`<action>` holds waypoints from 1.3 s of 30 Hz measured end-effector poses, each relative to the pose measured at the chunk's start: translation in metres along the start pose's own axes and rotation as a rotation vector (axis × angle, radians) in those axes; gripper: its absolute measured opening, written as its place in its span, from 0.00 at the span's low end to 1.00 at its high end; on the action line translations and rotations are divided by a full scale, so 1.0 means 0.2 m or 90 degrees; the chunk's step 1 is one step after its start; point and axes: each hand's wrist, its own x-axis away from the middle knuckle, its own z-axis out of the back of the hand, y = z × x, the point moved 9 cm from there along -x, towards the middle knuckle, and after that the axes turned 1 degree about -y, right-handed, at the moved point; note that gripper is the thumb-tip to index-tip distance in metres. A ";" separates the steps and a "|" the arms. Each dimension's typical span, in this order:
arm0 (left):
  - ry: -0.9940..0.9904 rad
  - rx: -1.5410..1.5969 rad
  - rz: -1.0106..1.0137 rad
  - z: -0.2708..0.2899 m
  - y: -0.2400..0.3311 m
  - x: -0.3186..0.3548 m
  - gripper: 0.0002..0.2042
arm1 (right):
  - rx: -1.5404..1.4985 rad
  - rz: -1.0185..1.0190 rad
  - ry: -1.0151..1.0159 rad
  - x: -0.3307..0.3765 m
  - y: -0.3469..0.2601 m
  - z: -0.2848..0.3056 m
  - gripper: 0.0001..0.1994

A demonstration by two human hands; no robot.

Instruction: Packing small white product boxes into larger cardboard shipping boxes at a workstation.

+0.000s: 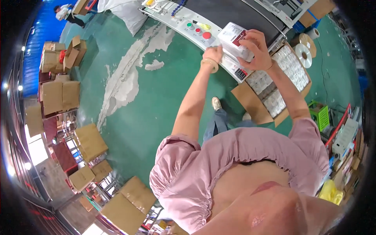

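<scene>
My right hand (256, 49) grips a small white box with a dark red patch (234, 39), holding it up over the edge of a conveyor machine's white control panel (184, 19). My left hand (213, 55) has its fingers closed on the lower left side of the same box. A pale bangle sits on my left wrist. Just right of my hands, an open cardboard carton (254, 105) holds rows of similar white packs (290, 68).
The panel carries green, red and yellow buttons beside a dark conveyor belt (235, 11). Tape rolls (303, 53) lie at the right. Stacked cardboard boxes (58, 94) line the left over a green floor. A person (64, 11) stands far back left. A green crate (320, 113) sits at the right.
</scene>
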 end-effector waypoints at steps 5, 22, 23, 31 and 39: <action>0.159 0.129 0.036 0.22 -0.14 0.12 0.22 | 0.216 0.039 -0.076 -0.08 -0.13 0.03 0.25; 0.322 0.819 0.548 0.18 -1.75 1.05 0.12 | -0.275 -0.310 -0.113 -0.22 -0.46 -1.22 0.11; 0.337 0.796 0.574 0.25 -1.88 1.07 0.12 | -0.291 -0.286 -0.108 -0.25 -0.45 -1.41 0.11; 0.176 0.649 0.484 1.21 -2.39 0.47 0.18 | -0.211 -0.514 -0.465 -0.31 0.50 -2.86 0.11; 0.370 0.588 0.248 2.70 -3.30 -0.39 0.16 | 0.063 -0.754 -0.641 -0.31 1.37 -3.30 0.12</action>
